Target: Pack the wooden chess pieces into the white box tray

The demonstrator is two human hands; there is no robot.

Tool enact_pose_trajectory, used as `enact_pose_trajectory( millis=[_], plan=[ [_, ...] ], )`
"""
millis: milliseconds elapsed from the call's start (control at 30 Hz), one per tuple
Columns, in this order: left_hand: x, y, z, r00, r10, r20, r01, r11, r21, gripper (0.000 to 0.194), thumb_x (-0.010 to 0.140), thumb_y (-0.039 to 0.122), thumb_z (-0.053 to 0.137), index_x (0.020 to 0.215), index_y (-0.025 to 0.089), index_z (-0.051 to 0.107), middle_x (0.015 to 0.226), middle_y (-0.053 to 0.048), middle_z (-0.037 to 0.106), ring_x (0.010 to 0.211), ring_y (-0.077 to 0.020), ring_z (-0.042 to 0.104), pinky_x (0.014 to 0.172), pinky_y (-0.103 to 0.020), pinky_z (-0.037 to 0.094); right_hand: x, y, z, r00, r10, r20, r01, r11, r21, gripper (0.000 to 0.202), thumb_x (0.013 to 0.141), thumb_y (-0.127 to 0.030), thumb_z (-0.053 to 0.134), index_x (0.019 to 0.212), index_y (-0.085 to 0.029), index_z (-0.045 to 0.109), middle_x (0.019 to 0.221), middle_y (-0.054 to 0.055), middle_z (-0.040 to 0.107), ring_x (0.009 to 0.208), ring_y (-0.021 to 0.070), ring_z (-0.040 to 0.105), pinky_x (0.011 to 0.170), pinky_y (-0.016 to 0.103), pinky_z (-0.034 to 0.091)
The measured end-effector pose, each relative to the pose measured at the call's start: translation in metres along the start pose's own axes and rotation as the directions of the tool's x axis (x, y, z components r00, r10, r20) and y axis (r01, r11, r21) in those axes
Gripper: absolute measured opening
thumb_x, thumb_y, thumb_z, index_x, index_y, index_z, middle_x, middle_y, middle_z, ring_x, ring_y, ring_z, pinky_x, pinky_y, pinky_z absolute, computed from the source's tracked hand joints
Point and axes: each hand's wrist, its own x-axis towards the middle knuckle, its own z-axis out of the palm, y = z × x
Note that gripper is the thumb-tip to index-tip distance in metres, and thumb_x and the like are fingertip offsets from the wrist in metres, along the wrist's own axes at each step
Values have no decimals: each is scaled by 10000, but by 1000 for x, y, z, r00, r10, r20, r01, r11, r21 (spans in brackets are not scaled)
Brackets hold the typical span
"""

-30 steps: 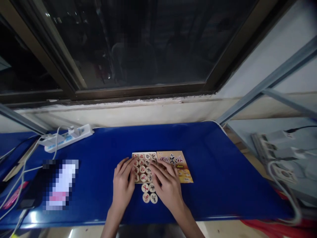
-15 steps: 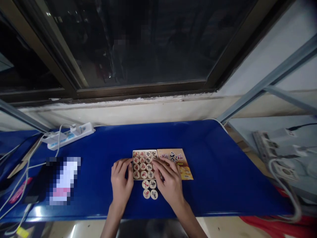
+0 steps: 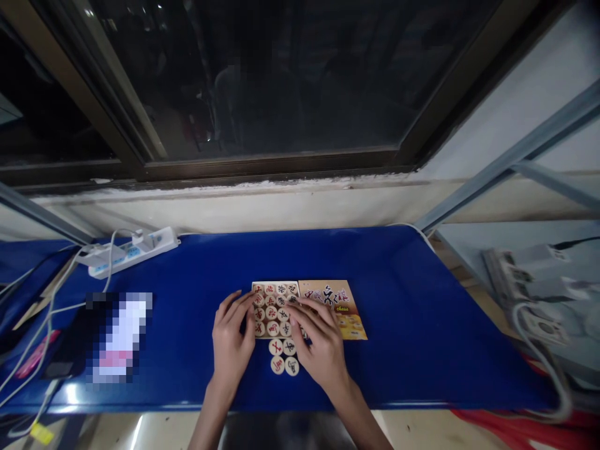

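A shallow open box (image 3: 254, 285) on the blue tabletop holds rows of round Chinese chess pieces (image 3: 271, 313) with red and black characters. My left hand (image 3: 233, 334) is at the box's left side, fingertips on its edge and the nearest pieces, thumb held apart. From the right, my right hand (image 3: 322, 337) reaches over the box. Its spread fingers touch pieces in the right-hand columns and partly hide them; no piece shows lifted in it. Several loose pieces (image 3: 284, 356) lie in a small block just in front of the box.
The printed chess box lid (image 3: 354, 312) lies against the box's right side, partly under my right hand. A white power strip (image 3: 135, 253) with cables stands at the back left of the blue table (image 3: 412, 312). A phone with a blurred screen (image 3: 122, 337) lies at left. A metal post (image 3: 469, 181) rises at right.
My right fingers have shifted slightly over the right-hand pieces. My left hand stays at the box's left edge, its fingers a little higher. The loose pieces keep their places; the view has moved slightly.
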Motion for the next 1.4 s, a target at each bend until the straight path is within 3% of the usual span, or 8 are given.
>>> enact_pose_trajectory(
  millis=[500,833,1100,1267,1400],
  plan=[
    [1,8,0,994,4,-106,5,997,80,213,985,169,525,1090,220,704,1013,-58,709,995,-247,606,848,-401,458,1,0,-1,999,27,-21,-26,999,33,366,931,-72,568,1248,-237,649,1083,23,759,1114,242,624,905,452,521],
    [1,7,0,997,11,-74,-5,997,82,268,990,178,510,1177,237,694,1105,-61,717,1045,-246,617,880,-398,476,2,0,-1,999,36,-27,-35,999,36,366,930,-84,567,1247,-240,663,1064,25,765,1100,237,642,903,443,537],
    [3,9,1,997,4,-79,6,992,124,241,999,196,510,1152,227,694,1072,-75,687,1012,-250,602,865,-399,492,3,0,0,999,44,5,-44,999,-22,393,940,-102,563,1295,-252,638,1178,20,744,1164,243,627,929,453,502],
    [17,4,-3,1000,4,28,-10,977,212,228,986,302,572,1143,214,712,910,-66,644,836,-237,570,738,-368,454,1,1,0,998,56,-23,-57,997,-47,368,949,-94,562,1279,-237,635,1140,23,756,1132,251,633,894,451,481],
    [27,-1,-8,989,27,145,-59,973,222,209,983,325,579,1090,228,729,882,-48,643,818,-227,584,689,-345,429,2,1,0,998,55,-13,-56,997,-56,394,949,-90,560,1309,-238,616,1179,14,745,1154,249,623,912,447,476]
  ],
)
